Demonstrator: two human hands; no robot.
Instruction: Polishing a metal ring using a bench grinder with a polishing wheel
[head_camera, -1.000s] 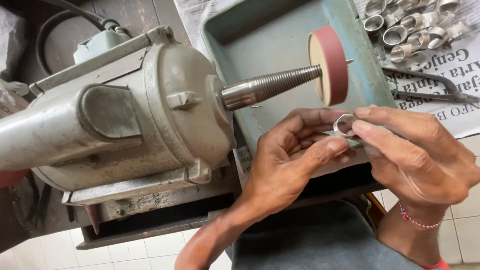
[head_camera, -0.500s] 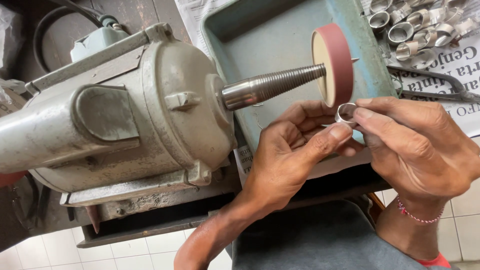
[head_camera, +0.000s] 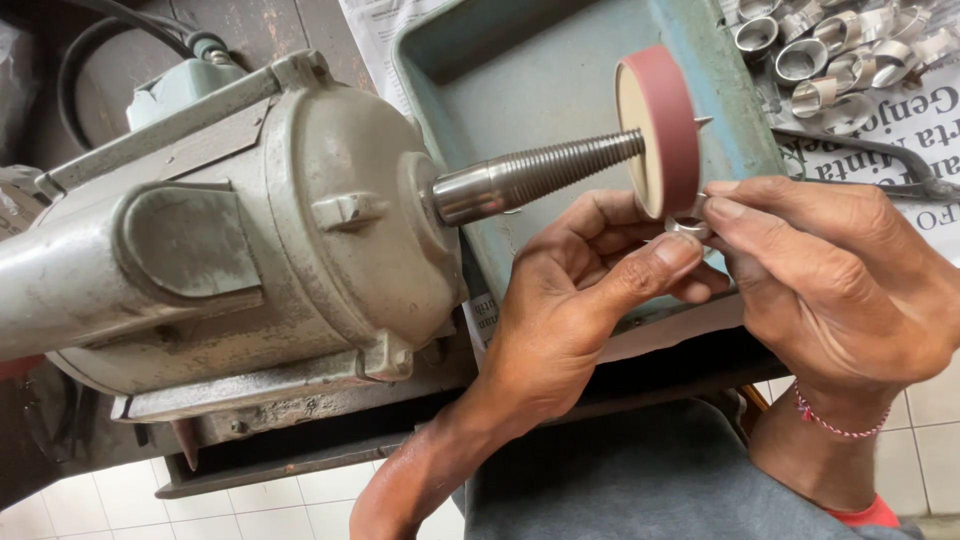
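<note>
A small silver metal ring (head_camera: 688, 226) is pinched between the fingertips of my left hand (head_camera: 570, 310) and my right hand (head_camera: 840, 275). Both hands hold it against the lower rim of a red-edged sanding wheel (head_camera: 660, 130). The wheel sits on a threaded tapered spindle (head_camera: 540, 175) that sticks out of a grey bench motor (head_camera: 220, 240). Most of the ring is hidden by my thumbs and by the wheel.
A blue-green metal tray (head_camera: 520, 70) lies under the wheel. Several silver rings (head_camera: 830, 55) are piled on newspaper at the top right, with dark pliers (head_camera: 880, 165) below them. A black cable (head_camera: 90, 50) runs behind the motor. White floor tiles show below.
Both hands have lifted the ring up and toward the wheel until it meets the wheel's lower edge.
</note>
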